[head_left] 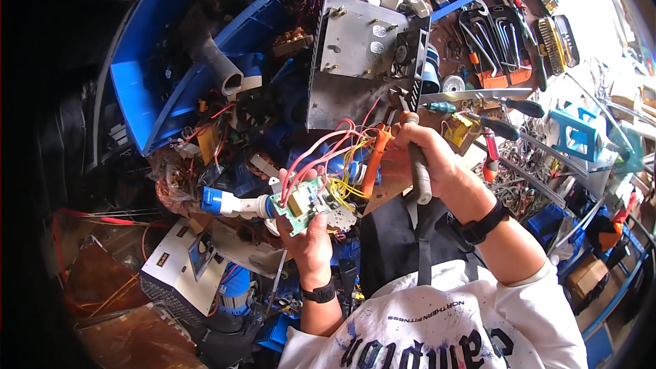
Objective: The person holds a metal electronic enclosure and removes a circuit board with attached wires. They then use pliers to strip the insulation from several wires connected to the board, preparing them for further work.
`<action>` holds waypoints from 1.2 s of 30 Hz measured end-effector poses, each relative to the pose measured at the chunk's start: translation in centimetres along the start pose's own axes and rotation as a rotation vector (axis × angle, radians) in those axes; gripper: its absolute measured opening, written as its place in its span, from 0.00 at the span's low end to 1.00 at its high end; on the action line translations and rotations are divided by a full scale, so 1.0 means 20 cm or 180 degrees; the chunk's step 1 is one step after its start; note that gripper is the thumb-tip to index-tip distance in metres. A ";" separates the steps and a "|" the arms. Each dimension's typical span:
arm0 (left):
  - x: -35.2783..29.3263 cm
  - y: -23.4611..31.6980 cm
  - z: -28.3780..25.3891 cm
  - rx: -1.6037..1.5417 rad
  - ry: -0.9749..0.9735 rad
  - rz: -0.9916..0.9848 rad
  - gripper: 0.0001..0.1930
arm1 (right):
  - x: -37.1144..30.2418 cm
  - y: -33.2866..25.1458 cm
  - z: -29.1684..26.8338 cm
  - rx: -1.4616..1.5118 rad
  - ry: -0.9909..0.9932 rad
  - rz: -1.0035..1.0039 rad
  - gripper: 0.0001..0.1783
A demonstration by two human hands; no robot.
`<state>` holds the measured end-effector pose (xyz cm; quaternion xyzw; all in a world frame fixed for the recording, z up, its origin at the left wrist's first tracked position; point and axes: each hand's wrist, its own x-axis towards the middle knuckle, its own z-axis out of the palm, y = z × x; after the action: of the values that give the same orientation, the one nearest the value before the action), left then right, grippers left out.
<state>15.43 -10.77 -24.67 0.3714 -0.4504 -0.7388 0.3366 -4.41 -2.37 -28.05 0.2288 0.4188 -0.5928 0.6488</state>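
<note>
Left hand (309, 238) grips the green circuit board (301, 203), held over the cluttered bench. Right hand (418, 157) is closed on orange-handled pliers (373, 157) at the wire bundle (326, 150). I'd steady the board and work 1 lead at a time.

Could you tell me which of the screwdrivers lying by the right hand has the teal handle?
The teal-handled screwdriver lies nearest the metal chassis; the other two have dark handles.

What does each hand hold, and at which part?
The left hand holds a small green circuit board from beneath, by its lower edge. The right hand grips orange-and-grey pliers by the handles.
</note>
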 end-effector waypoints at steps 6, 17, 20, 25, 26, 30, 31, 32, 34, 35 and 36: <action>-0.02 -0.02 0.00 0.0095 -0.0002 0.0107 0.42 | 0.04 -0.01 0.01 -0.0082 0.0037 0.0028 0.10; -0.04 -0.03 0.01 0.0046 -0.0094 0.0028 0.43 | 0.01 -0.06 0.07 -0.0020 0.0185 -0.0048 0.08; -0.04 -0.03 0.01 -0.0027 -0.0075 0.0021 0.44 | 0.02 -0.06 0.06 -0.0025 0.0206 -0.0021 0.07; -0.04 -0.04 0.01 -0.0128 -0.0048 -0.0033 0.44 | 0.02 -0.06 0.04 -0.0209 0.0207 -0.0100 0.05; -0.04 -0.04 0.01 -0.0134 -0.0050 -0.0052 0.44 | 0.03 -0.06 0.04 -0.0186 0.0196 -0.0084 0.05; -0.04 -0.03 0.03 -0.0096 -0.0015 0.0014 0.45 | 0.03 -0.07 0.05 -0.0107 0.0212 -0.0051 0.05; -0.04 -0.03 0.04 -0.0068 -0.0011 0.0011 0.45 | 0.03 -0.07 0.04 -0.0131 0.0200 -0.0036 0.05; -0.04 -0.03 0.04 -0.0039 -0.0006 0.0007 0.45 | 0.04 -0.07 0.03 -0.0155 0.0188 -0.0022 0.05; -0.04 -0.03 0.04 -0.0023 -0.0001 0.0016 0.45 | 0.04 -0.07 0.03 -0.0176 0.0202 -0.0010 0.05; -0.04 -0.02 0.04 -0.0032 -0.0005 0.0031 0.45 | 0.03 -0.08 0.05 -0.0170 0.0226 -0.0018 0.05; -0.04 -0.03 0.05 -0.0039 -0.0012 0.0048 0.45 | 0.03 -0.08 0.05 -0.0162 0.0246 -0.0029 0.05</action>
<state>14.94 -9.60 -24.66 0.3645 -0.4494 -0.7397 0.3436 -5.68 -3.85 -27.60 0.2330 0.4594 -0.5756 0.6351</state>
